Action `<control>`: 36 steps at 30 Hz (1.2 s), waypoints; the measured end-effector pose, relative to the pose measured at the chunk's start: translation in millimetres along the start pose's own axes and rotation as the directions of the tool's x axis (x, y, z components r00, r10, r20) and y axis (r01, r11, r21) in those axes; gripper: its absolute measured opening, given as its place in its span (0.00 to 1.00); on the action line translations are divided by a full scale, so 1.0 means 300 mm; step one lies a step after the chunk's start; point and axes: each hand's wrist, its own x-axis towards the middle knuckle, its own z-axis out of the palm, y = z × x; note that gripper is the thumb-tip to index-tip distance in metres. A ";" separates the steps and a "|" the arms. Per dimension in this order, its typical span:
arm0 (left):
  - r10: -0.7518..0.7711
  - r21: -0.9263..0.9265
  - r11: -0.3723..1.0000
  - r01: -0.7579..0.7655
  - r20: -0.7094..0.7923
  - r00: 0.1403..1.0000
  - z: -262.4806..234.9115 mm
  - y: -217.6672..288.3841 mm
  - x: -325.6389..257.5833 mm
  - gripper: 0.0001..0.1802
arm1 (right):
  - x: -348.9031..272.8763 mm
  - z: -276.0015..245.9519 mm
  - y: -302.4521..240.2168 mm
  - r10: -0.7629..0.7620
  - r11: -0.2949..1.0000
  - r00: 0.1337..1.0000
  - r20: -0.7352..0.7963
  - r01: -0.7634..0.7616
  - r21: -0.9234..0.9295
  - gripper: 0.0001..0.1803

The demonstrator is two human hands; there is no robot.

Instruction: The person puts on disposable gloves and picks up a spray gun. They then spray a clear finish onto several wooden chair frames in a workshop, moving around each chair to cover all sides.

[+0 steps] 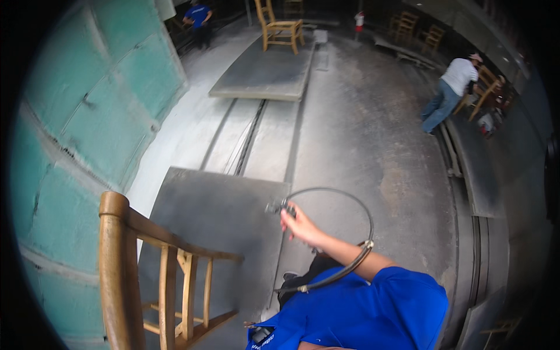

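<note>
My right hand [298, 223] is wrapped round a small spray gun [276, 206], held out over the near grey platform [216, 201]. From the gun a dark hose [363, 205] loops out to the right and back under my forearm, with metal fittings along it. To the left of the gun, close to me, a wooden chair [114, 262] rises with its thick post and slatted back. The gun is apart from the chair. No left hand shows; only a bit of bare skin appears at the bottom edge.
A green panelled wall [76, 151] runs along the left. Beyond a floor track [251, 137], another platform [256, 73] carries a wooden chair [281, 29]. On the right, a person in a white top [458, 79] bends at a chair [485, 87]. A person in blue [199, 16] stands far left.
</note>
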 end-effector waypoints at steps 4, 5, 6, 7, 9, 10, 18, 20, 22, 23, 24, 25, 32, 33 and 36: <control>0.103 -0.005 0.995 -0.103 0.002 0.995 -0.120 0.192 -0.034 0.43 | 0.281 -0.009 -0.109 -0.052 0.998 0.998 -0.027 0.053 0.037 0.28; 0.256 -0.035 0.966 -0.257 -0.027 0.966 -0.121 0.229 -0.025 0.40 | 0.350 -0.009 -0.129 -0.031 0.999 0.999 0.020 0.031 0.026 0.26; 0.233 -0.043 0.972 -0.230 0.071 0.970 -0.105 0.256 -0.014 0.37 | 0.416 -0.005 -0.144 -0.121 0.992 0.990 0.067 0.118 0.038 0.24; 0.217 -0.043 0.976 -0.213 0.113 0.970 -0.076 0.277 -0.002 0.35 | 0.481 0.005 -0.155 -0.037 0.999 0.992 0.117 0.034 0.033 0.23; 0.184 -0.254 0.954 -0.160 0.074 0.980 -0.007 0.318 0.009 0.27 | 0.614 0.042 -0.169 0.046 0.998 0.978 0.202 -0.054 0.036 0.21; 0.087 -0.386 0.922 -0.027 0.139 0.987 0.020 0.351 0.008 0.25 | 0.685 0.068 -0.178 0.055 0.998 0.963 0.264 -0.061 0.013 0.22; -0.361 -0.380 0.884 0.272 -0.185 0.914 0.094 0.771 -0.219 0.18 | 1.002 0.407 -0.388 -0.052 0.993 0.785 0.617 -0.028 0.118 0.19; -0.519 -0.528 0.783 0.329 -0.262 0.814 0.102 0.847 -0.281 0.17 | 1.021 0.523 -0.461 -0.163 0.972 0.711 0.684 -0.006 0.237 0.19; -0.647 -0.608 0.705 0.364 -0.344 0.680 0.109 0.901 -0.332 0.15 | 1.041 0.643 -0.502 -0.221 0.953 0.644 0.732 -0.017 0.303 0.18; -0.652 -0.673 0.682 0.288 -0.380 0.656 0.106 0.928 -0.357 0.14 | 1.055 0.703 -0.505 -0.205 0.954 0.624 0.754 -0.045 0.296 0.17; -0.667 -0.730 0.647 0.220 -0.402 0.628 0.098 0.958 -0.382 0.13 | 1.072 0.760 -0.494 -0.218 0.949 0.609 0.762 -0.049 0.311 0.16; -0.680 -0.780 0.608 0.149 -0.415 0.604 0.083 0.993 -0.407 0.13 | 1.092 0.814 -0.468 -0.177 0.961 0.604 0.777 -0.064 0.269 0.16; -0.867 -0.896 0.403 0.185 -0.309 0.391 -0.012 1.193 -0.458 0.18 | 1.271 0.974 -0.067 0.026 0.996 0.687 0.726 -0.078 0.038 0.22; -0.862 -0.907 0.401 0.127 -0.327 0.388 -0.004 1.208 -0.453 0.23 | 1.296 0.964 -0.007 0.039 0.998 0.697 0.716 -0.064 0.009 0.22; -0.866 -0.888 0.426 0.170 -0.347 0.360 0.051 1.230 -0.439 0.26 | 1.363 0.925 0.149 0.074 0.997 0.746 0.661 -0.037 -0.071 0.19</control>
